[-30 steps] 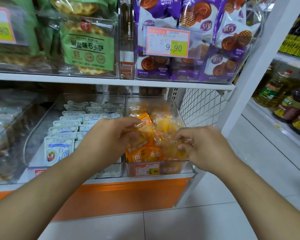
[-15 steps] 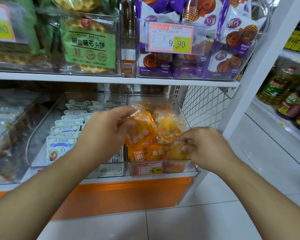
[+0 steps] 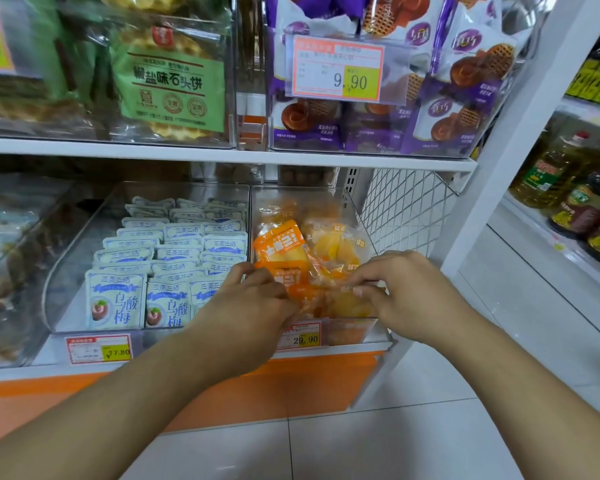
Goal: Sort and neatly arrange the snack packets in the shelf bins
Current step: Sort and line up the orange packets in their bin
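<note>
Much of the front of the clear bin on the lower shelf is hidden behind both hands, and the packets there blur into an orange-yellow smear, so their edges and count cannot be made out; the orange snack packets fill this bin, the clearest one standing upright toward the back with white lettering over see-through film showing yellow pieces; the left hand reaches into the bin's front left corner, fingers curled and pinching a packet's edge, though the fingertips are lost in blur; the right hand comes in at the bin's front right, thumb and fingers pinched together on clear wrapper film; below the bin's front wall a price tag is partly covered by the left hand; left of the bin, blue-and-white packets lie in tidy rows; above the bin, purple packets are cut off at the frame's top.
</note>
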The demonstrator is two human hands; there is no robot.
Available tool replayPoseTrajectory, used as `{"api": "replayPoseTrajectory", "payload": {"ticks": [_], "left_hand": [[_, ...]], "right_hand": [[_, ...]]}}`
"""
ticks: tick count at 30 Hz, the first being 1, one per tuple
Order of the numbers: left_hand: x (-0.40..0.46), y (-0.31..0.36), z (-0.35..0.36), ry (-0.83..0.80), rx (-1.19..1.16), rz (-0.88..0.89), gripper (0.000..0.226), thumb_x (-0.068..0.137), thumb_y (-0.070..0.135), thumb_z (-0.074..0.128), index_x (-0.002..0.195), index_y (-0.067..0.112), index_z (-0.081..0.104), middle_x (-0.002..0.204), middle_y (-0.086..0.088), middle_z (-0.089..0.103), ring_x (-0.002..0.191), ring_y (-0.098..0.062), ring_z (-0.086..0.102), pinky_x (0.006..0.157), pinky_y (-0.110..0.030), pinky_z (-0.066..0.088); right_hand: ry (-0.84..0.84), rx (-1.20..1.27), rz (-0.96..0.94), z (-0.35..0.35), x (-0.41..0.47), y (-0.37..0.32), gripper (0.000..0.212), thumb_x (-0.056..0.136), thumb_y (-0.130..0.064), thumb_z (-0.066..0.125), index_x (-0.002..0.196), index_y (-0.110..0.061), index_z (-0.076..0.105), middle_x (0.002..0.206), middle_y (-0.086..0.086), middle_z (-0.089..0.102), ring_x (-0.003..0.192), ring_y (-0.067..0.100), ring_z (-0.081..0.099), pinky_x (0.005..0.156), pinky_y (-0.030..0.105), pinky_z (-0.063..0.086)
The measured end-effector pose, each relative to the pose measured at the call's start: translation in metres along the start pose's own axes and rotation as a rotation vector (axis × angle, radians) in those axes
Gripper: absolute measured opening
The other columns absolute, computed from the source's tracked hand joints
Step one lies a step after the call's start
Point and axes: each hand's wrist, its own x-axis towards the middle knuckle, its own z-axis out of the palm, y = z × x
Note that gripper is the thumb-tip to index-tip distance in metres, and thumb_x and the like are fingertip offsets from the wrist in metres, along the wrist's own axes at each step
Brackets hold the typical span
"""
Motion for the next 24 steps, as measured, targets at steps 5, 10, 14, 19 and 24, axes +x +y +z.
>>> {"api": "replayPoseTrajectory", "payload": {"ticks": [5, 10, 14, 19, 24], "left_hand": [[0.006, -0.003, -0.007, -0.1, -0.021, -0.024, 0.024, 0.105, 0.035, 0.042, 0.112, 0.036, 0.065, 0.102, 0.014, 0.07, 0.109, -0.007, 0.053, 0.107, -0.032, 0.012], [0.008, -0.006, -0.012, -0.079, -0.106, -0.063, 0.046, 0.101, 0.055, 0.021, 0.108, 0.036, 0.063, 0.088, 0.013, 0.065, 0.092, -0.005, 0.056, 0.112, -0.033, 0.02], [0.023, -0.007, -0.02, 0.079, -0.261, -0.151, 0.029, 0.103, 0.046, 0.048, 0.126, 0.036, 0.062, 0.115, 0.014, 0.068, 0.109, -0.009, 0.058, 0.105, -0.028, 0.021], [0.045, -0.006, -0.019, -0.072, -0.257, -0.243, 0.024, 0.105, 0.042, 0.048, 0.109, 0.039, 0.071, 0.096, 0.014, 0.073, 0.092, -0.008, 0.056, 0.111, -0.033, 0.02], [0.055, -0.004, -0.026, -0.178, -0.286, -0.277, 0.021, 0.102, 0.045, 0.053, 0.113, 0.039, 0.071, 0.106, 0.016, 0.071, 0.103, -0.012, 0.04, 0.093, -0.028, 0.015]], "right_hand": [[-0.138, -0.155, -0.082, 0.011, 0.005, -0.01, 0.021, 0.094, -0.029, 0.069, 0.105, -0.042, 0.081, 0.099, -0.017, 0.077, 0.102, 0.009, 0.065, 0.09, 0.029, 0.055], [-0.179, -0.207, -0.116, 0.011, 0.005, -0.004, 0.02, 0.092, -0.041, 0.07, 0.11, -0.041, 0.079, 0.101, -0.018, 0.077, 0.104, 0.009, 0.064, 0.098, 0.031, 0.051], [-0.029, -0.004, 0.049, -0.002, 0.001, 0.006, 0.015, 0.092, -0.039, 0.072, 0.104, -0.042, 0.08, 0.1, -0.018, 0.073, 0.101, 0.006, 0.062, 0.092, 0.032, 0.054], [0.044, 0.121, 0.149, -0.007, -0.003, 0.004, 0.014, 0.096, -0.027, 0.071, 0.096, -0.037, 0.081, 0.09, -0.023, 0.072, 0.091, 0.0, 0.063, 0.077, 0.017, 0.048], [0.019, 0.196, 0.2, -0.002, -0.003, 0.005, 0.015, 0.097, -0.025, 0.071, 0.097, -0.035, 0.082, 0.09, -0.024, 0.073, 0.092, -0.006, 0.064, 0.072, 0.004, 0.04]]}}
